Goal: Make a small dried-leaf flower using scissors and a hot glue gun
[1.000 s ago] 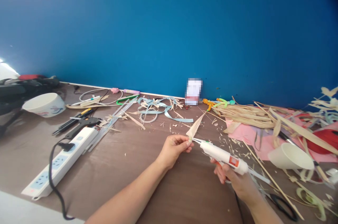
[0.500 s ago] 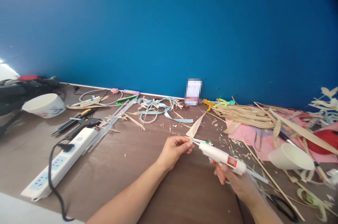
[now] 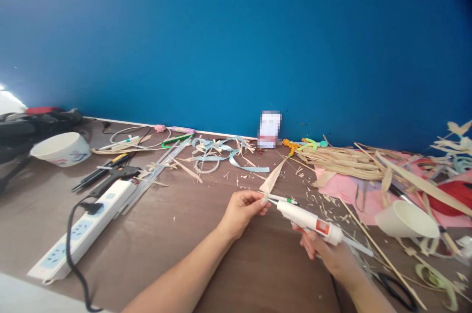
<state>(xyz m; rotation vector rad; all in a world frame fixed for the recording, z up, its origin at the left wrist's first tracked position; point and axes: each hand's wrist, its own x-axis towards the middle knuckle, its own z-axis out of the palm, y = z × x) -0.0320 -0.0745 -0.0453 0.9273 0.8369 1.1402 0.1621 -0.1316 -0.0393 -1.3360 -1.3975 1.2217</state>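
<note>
My left hand (image 3: 245, 210) pinches the lower end of a pale dried husk piece (image 3: 272, 179), which flares upward from the fingertips. In my right hand (image 3: 324, 250) is a white hot glue gun (image 3: 304, 217) with an orange-red window near its back. Its nozzle points left and meets the husk's base at my left fingertips; whether glue is coming out is too small to see. A white pen (image 3: 283, 199) with a green band lies just behind the nozzle. Black-handled scissors (image 3: 398, 291) lie by my right wrist, partly covered.
A white power strip (image 3: 84, 229) with a black cord lies at left, near a black glue gun (image 3: 114, 180) and a bowl (image 3: 61, 148). Blue ribbon (image 3: 236, 160) sits at the back. At right are husk strips (image 3: 339, 160), pink paper (image 3: 341, 187) and a white cup (image 3: 407, 219).
Almost nothing has moved. The glue gun has shifted very slightly left, its nozzle staying at the husk's base, and my left hand holds the same pinch.
</note>
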